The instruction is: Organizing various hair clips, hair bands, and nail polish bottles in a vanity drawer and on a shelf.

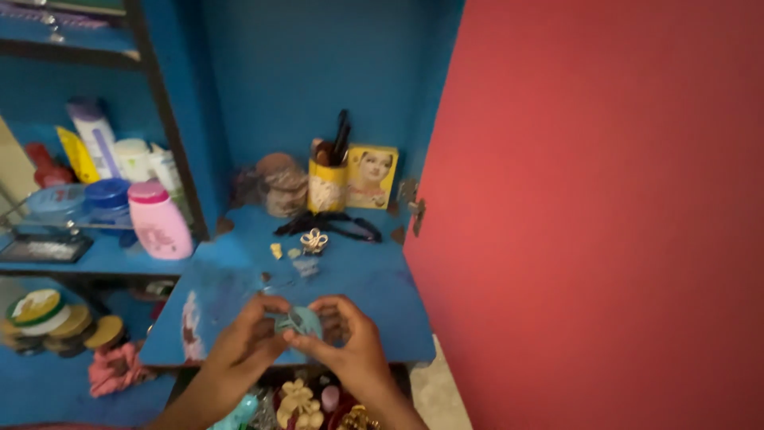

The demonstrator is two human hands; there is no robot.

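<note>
Both hands pinch one small teal round thing (301, 321), likely a little case or compact. Left hand (243, 338) grip narrow on its left edge, right hand (350, 342) grip narrow on its right and lower edge, thumbs on top. Something small and metallic sits at its middle; too blurred to tell what. The thing is held just above the near edge of the blue surface (374, 287), low in the head view.

To do this well, judged from the pose: hold one side steady, let the other fingertips work the seam, stay over the surface so a dropped part lands there and not in the clutter below.

On the surface, further back: gold hair clip (313, 240), black hair band (330, 225), yellow cup (327, 185) with brushes, yellow box (372, 176), clear jar (283, 189). On the left shelf (95, 259): pink bottle (157, 220), blue tub (108, 197), white bottles. Below: round tins (48, 318), pink scrunchie (113, 368). Under the hands: flower-shaped hair pieces (299, 404). Red door (605, 215) fills the right.
</note>
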